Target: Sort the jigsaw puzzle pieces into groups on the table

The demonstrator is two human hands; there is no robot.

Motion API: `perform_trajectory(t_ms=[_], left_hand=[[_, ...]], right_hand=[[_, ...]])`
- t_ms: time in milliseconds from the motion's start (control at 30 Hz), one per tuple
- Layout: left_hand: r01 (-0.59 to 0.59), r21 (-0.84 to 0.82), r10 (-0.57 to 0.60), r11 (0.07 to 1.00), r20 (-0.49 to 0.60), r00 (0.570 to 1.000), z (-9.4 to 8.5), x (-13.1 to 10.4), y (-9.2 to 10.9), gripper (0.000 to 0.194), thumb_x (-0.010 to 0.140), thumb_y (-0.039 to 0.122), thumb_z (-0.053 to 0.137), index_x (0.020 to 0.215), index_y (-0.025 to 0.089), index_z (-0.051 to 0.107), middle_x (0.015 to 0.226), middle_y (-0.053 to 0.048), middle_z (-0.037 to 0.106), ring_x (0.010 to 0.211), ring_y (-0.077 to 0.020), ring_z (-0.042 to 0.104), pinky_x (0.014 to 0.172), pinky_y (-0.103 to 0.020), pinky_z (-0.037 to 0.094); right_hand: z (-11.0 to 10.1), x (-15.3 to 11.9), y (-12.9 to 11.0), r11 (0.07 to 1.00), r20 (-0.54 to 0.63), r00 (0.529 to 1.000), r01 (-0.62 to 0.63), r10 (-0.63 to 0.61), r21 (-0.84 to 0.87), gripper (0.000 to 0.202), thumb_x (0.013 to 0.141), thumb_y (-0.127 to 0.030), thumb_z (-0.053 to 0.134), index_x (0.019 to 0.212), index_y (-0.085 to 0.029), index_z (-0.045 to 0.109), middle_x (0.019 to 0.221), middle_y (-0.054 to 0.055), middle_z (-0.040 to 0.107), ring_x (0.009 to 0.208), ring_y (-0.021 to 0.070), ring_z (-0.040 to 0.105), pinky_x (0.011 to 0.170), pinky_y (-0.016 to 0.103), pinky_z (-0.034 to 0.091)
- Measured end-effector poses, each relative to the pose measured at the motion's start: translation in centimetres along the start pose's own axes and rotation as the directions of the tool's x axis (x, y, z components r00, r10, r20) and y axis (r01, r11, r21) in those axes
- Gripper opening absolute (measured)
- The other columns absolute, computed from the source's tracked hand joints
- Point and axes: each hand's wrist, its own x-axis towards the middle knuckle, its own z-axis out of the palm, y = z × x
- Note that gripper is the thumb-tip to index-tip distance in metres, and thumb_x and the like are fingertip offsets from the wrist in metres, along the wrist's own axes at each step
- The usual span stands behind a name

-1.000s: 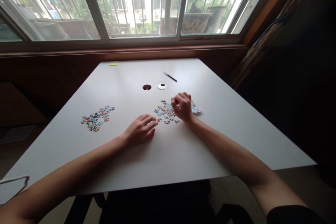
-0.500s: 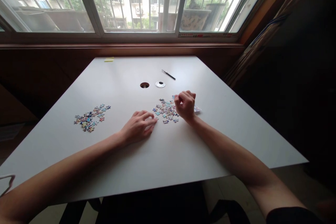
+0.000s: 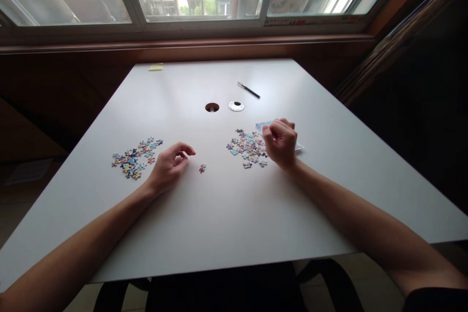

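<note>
My left hand [image 3: 172, 165] rests on the white table with its fingers loosely bent and apart, nothing visible in them. Just right of its fingertips, not touching, lies a small reddish jigsaw piece [image 3: 202, 168]; whether it is a single piece is too small to tell. My right hand [image 3: 281, 142] is closed in a fist beside the right-hand pile of jigsaw pieces [image 3: 249, 145]. That fist partly covers a printed card [image 3: 263, 126]. Its palm is hidden, so what it holds, if anything, does not show. Beyond my left hand is another pile of jigsaw pieces [image 3: 136, 160].
A pen [image 3: 249, 89] lies farther back on the white table [image 3: 204, 224]. Nearer are a round cable hole [image 3: 212, 107] and its loose silver cover [image 3: 236, 106]. A yellow sticky note [image 3: 156, 67] is at the far left corner, below the barred window.
My left hand has drawn left from the right-hand pile, and the small reddish piece now lies apart from that pile. My right fist keeps its shape and place. The view has shifted slightly.
</note>
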Motion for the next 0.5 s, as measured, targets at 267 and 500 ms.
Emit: perform_trajectory(t_ms=[267, 500], left_hand=[[-0.394, 0.276, 0.340, 0.877, 0.223, 0.913, 0.8, -0.4, 1.0, 0.021, 0.087, 0.015, 0.055, 0.101, 0.023, 0.069, 0.108, -0.006, 0.071, 0.107, -0.0236, 0.061, 0.097, -0.041, 0.048], [-0.719, 0.272, 0.479, 0.640, 0.590, 0.649, 6.1, 0.0, 4.5, 0.055, 0.090, 0.032, 0.058, 0.144, 0.025, 0.050, 0.156, -0.009, 0.045, 0.145, -0.0317, 0.038, 0.120, -0.052, 0.027]], right_hand=[[1.4, 0.0, 1.0, 0.986, 0.062, 0.994, -0.096, 0.088, 0.138, 0.053, 0.101, -0.038, 0.040, 0.051, -0.022, 0.039, 0.049, -0.002, 0.043, 0.058, 0.0157, 0.047, 0.081, 0.037, 0.037], [1.2, 0.2, 0.9, 0.997, 0.161, 0.986, 0.021, -0.033, 0.077, 0.052, 0.103, -0.038, 0.035, 0.054, -0.022, 0.038, 0.053, 0.000, 0.045, 0.063, 0.0175, 0.046, 0.079, 0.038, 0.034]])
